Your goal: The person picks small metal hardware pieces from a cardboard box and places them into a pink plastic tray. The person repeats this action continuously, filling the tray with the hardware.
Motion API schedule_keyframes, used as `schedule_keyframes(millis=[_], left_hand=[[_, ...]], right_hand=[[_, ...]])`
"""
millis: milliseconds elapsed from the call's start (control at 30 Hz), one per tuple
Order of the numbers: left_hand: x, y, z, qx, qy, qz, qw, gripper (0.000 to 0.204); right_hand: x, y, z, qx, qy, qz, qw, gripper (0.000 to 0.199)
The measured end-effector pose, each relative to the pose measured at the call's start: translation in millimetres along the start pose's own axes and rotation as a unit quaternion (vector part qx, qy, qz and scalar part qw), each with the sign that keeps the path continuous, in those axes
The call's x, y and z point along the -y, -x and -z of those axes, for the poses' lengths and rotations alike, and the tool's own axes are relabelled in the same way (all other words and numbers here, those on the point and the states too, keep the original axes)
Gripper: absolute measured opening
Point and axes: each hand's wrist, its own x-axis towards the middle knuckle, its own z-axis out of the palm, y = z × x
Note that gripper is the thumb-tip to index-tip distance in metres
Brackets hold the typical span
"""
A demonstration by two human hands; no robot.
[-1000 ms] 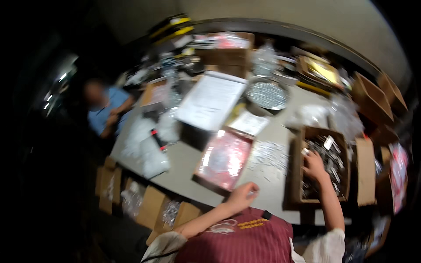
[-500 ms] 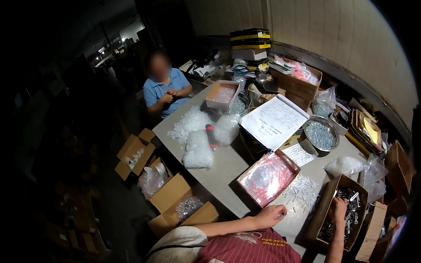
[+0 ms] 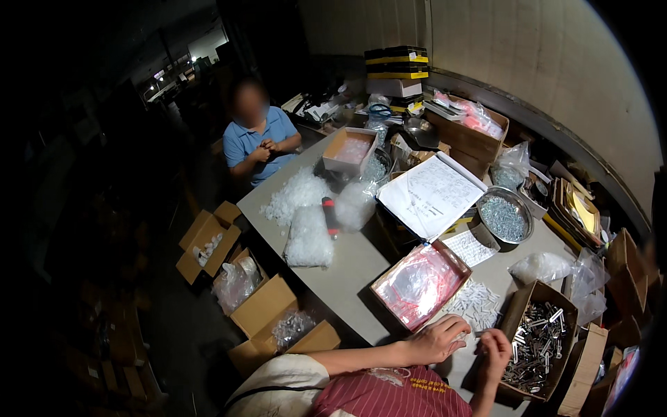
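Right hand point(image 3: 495, 351) withdrawn from box point(image 3: 517, 321)

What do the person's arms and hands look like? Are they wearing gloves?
No gloves: the left hand and right hand are bare, and both forearms are uncovered. The person wears a dark red top with thin pale stripes and a small yellow print, with a cream sleeve at the left shoulder.

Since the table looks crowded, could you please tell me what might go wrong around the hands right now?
The small white plastic pieces lie loose beside the left hand; a sweep could scatter them. The open cardboard box of metal parts sits by the table's near edge beside the right hand; a nudge might tip it.
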Motion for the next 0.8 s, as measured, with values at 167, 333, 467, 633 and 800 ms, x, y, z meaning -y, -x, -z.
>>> schedule_keyframes(millis=[167,333,467,633,800], left_hand=[[8.9,6.4,7.9,-0.019,-0.035,0.001,0.999,0.027],[8.7,6.1,16.9,-0.021,-0.06,-0.043,0.997,0.026],[14.4,11.3,15.3,-0.015,-0.044,-0.049,0.998,0.027],[10.9,11.8,18.6,-0.03,-0.061,-0.062,0.996,0.024],[24.8,19.6,14.4,-0.011,-0.011,0.011,1.0,0.023]], right_hand=[[-5.9,3.7,-24.6,0.046,-0.038,-0.027,0.998,0.016],[-11.0,7.7,-28.5,0.07,-0.044,-0.062,0.995,0.018],[-6.0,9.8,-29.7,0.068,-0.033,-0.086,0.993,0.019],[-5.7,11.9,-33.6,0.072,-0.07,-0.096,0.99,0.019],[-1.7,12.5,-28.8,0.09,-0.03,-0.079,0.992,0.019]])
